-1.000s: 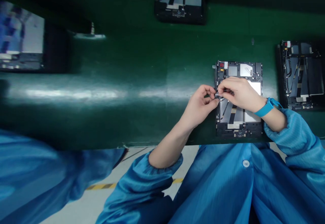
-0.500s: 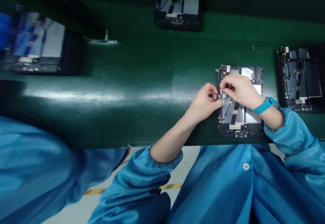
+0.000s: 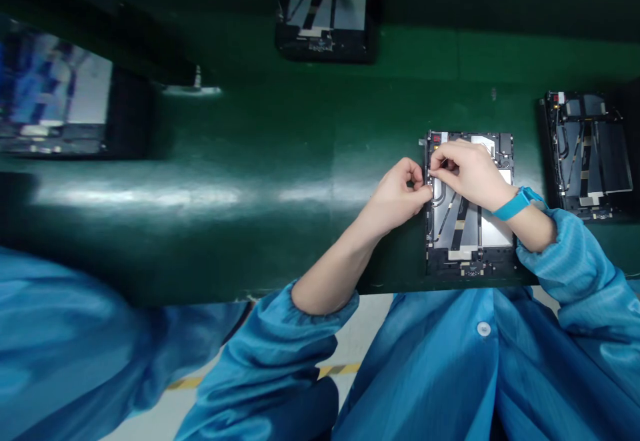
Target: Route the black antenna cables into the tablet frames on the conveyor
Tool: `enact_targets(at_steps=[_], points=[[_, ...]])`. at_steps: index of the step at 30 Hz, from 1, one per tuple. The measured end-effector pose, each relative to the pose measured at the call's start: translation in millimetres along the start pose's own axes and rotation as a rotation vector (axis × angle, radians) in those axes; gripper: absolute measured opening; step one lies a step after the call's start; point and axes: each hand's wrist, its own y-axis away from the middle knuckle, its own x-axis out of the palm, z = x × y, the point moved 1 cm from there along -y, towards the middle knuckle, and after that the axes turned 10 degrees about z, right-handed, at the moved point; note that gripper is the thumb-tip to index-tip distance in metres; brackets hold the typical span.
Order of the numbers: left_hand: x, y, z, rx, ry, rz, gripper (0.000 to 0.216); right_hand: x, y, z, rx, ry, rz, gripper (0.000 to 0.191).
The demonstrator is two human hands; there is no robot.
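Observation:
An opened tablet (image 3: pixel 493 227) lies flat on the green bench, its ribbon cables and silvery inner panels showing. At its upper left edge my right hand (image 3: pixel 467 169) reaches over the board, thumb and forefinger pinched together close to a thin black cable. What is between those fingertips is too small to make out. My left hand (image 3: pixel 400 191) comes in from the left with its fingers curled and the thumb tip at the tablet's left edge. Whether it holds any small part is hidden by the fingers. A blue wrist strap (image 3: pixel 513 207) circles my right wrist.
To the right stands another opened tablet (image 3: pixel 593 154) on a dark stack. A further one (image 3: pixel 325 11) sits at the back, and a blurred one (image 3: pixel 85 94) at the far left. Another person's blue sleeve (image 3: pixel 75 341) is at lower left. The bench edge (image 3: pixel 300 291) runs before me.
The view has shifted slightly, so the things appear moved a little left. Both hands stay at the tablet's left edge; the left fingers have curled slightly, and the right pinch remains.

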Motion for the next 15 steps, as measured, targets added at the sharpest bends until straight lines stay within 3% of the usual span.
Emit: enact_targets(at_steps=[4,9,15], points=[[2,-3,-11,-0.085,0.025,-0.008,0.035,-3,-3,1,0.017,0.022,-0.022,0.015],[-2,-14,-28,-0.174,0.012,-0.004,0.039,-6,-7,2,0.116,0.042,-0.166,0.016],[-4,-27,-28,-0.045,0.147,-0.025,0.038,-5,-2,2,0.192,-0.022,-0.233,0.019]])
